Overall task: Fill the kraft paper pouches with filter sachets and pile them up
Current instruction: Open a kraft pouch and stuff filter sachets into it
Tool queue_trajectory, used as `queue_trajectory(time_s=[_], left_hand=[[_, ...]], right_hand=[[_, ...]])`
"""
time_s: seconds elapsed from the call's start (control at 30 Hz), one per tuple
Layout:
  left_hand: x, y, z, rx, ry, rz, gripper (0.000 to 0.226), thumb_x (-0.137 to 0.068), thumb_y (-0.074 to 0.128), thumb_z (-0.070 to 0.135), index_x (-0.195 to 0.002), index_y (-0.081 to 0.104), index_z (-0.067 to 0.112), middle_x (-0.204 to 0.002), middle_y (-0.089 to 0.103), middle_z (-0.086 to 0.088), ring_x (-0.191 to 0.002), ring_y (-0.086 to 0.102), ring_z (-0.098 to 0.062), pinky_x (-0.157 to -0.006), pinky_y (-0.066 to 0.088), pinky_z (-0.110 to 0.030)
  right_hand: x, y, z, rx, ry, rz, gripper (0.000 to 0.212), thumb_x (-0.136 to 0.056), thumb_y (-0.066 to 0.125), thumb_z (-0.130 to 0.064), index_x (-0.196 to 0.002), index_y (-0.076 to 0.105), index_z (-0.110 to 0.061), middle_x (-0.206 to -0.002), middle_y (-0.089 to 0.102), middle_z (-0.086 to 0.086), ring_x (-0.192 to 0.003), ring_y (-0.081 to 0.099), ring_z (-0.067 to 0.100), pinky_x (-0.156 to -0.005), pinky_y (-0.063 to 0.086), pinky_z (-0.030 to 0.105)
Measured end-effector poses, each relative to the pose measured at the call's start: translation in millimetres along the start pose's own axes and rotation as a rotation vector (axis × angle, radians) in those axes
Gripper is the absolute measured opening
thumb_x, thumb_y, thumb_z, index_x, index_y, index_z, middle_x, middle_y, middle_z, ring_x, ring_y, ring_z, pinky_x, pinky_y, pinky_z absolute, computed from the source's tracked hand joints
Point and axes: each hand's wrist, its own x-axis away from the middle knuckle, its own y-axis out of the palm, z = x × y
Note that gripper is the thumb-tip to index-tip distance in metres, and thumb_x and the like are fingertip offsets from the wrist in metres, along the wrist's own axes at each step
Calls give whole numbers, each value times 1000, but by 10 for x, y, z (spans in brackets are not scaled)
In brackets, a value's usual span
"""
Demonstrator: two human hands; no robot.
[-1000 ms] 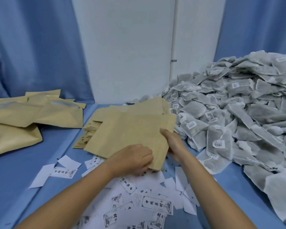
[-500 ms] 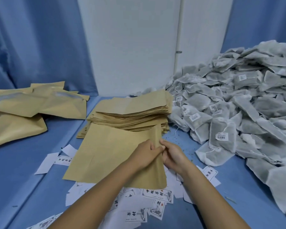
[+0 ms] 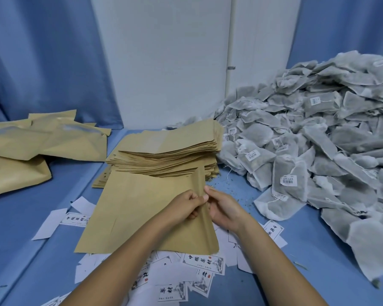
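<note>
- The kraft paper pouch lies at the middle of the tabletop, toward the near edge. Most of it is flat, but its right edge is lifted into a ridge.
- The left hand has its fingers curled and pinches that raised edge between thumb and fingertips.
- The right hand meets it from the other side, thumb and fingers closed on the same edge, so the 2 hands touch at the paper.
- Just behind the pouch, touching its far edge, stands the stack of empty pouches, fanned and leaning left.
- The heap of filter sachets fills the right side up to the far right corner. Its foot presses against the stack and lies near the right hand without touching it.
- Open room: a bare blue wedge between the pouch and the heap, dotted with loose crumbs, and a wider bare strip on the pouch's left.
- Bulging kraft pouches lie overlapped along the left edge, well apart from the hands.
- Printed white slips litter the near edge, under the pouch's lower border and both forearms.
- Blue curtains and a white wall panel close off the far edge.
</note>
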Motion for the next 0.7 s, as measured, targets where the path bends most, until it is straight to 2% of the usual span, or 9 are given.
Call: queue_trajectory(time_s=[0.1,0.23,0.4,0.53,0.7], left_hand=[[-6,17,1,1,17,14,29,-94,60,32,-77,43,15,-70,56,-6,-58,52,-12,-55,42,-19],[18,30,7,-4,36,22,30,-91,64,32,-76,45,15,-61,55,0,-52,51,-9,-50,42,-16],[27,24,45,-55,29,8,31,-88,67,34,-76,45,15,-64,57,-3,-56,52,-13,-54,42,-21],[27,-9,70,-49,-1,-24,30,-90,65,32,-76,44,16,-68,58,-4,-59,54,-13,-56,45,-20],[49,0,94,-54,-31,16,22,-92,60,20,-74,48,15,-67,57,-4,-57,55,-14,-56,46,-23]], right_hand=[[18,-5,-12,-24,-1,-26,30,-95,48,-16,-122,54,-4,-101,61,19,-87,58,27,-80,50,39],[31,-28,-34,-23,15,-51,37,-99,45,-16,-134,48,-4,-106,61,19,-90,60,29,-80,53,41],[28,-48,-34,-44,28,-56,42,-96,47,-16,-136,46,-3,-107,59,20,-94,57,29,-86,48,42],[27,-52,-38,-46,29,-79,36,-94,50,-17,-128,52,-5,-106,59,20,-90,59,28,-82,51,40],[22,-66,-26,-37,23,-61,34,-99,43,-14,-131,53,-5,-102,61,18,-84,59,28,-78,51,38]])
